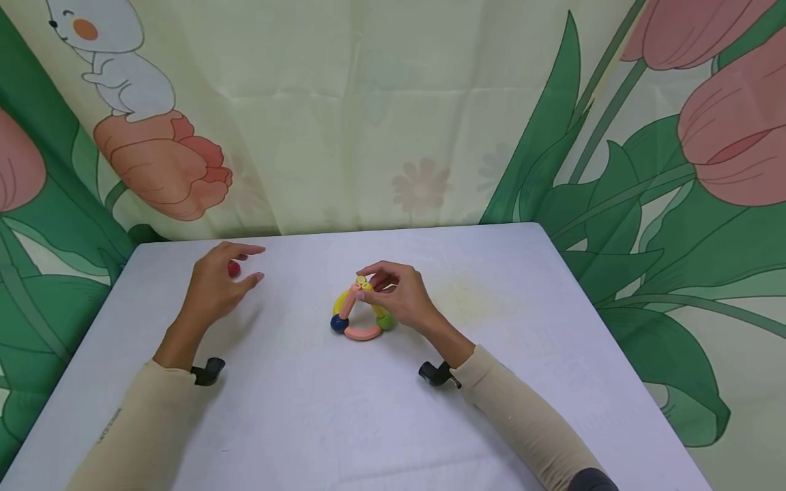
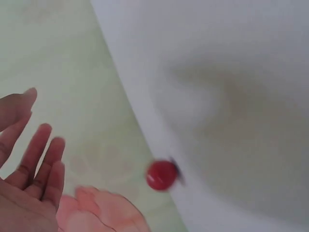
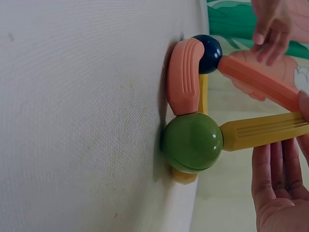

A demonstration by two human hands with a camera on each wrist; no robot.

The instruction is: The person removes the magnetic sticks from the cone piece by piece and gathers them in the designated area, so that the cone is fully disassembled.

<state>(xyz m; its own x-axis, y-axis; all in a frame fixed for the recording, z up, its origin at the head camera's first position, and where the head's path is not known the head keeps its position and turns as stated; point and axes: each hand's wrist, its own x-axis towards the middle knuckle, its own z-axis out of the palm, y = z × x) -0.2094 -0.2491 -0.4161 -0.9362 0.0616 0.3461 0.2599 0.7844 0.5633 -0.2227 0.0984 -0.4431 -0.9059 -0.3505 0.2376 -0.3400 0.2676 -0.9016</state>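
Observation:
My right hand (image 1: 402, 293) pinches the top ends of the upright magnetic rods on a small frame of rods and balls. A salmon rod (image 3: 260, 83) leans up from the dark blue ball (image 1: 339, 324), and a yellow rod (image 3: 265, 130) rises from the green ball (image 3: 193, 142). Between those two balls, a curved salmon rod (image 1: 363, 333) lies along the table. Over at the left, my left hand (image 1: 215, 283) has its thumb and fingers spread apart. A red ball (image 2: 161, 175) sits on the table just beyond that hand, apart from its fingers in the left wrist view.
A white-covered table (image 1: 307, 409) bears everything, its far edge close to a printed curtain (image 1: 307, 136). Each wrist wears a small black camera; the left camera (image 1: 209, 372) and right camera (image 1: 434, 373) sit low over the table.

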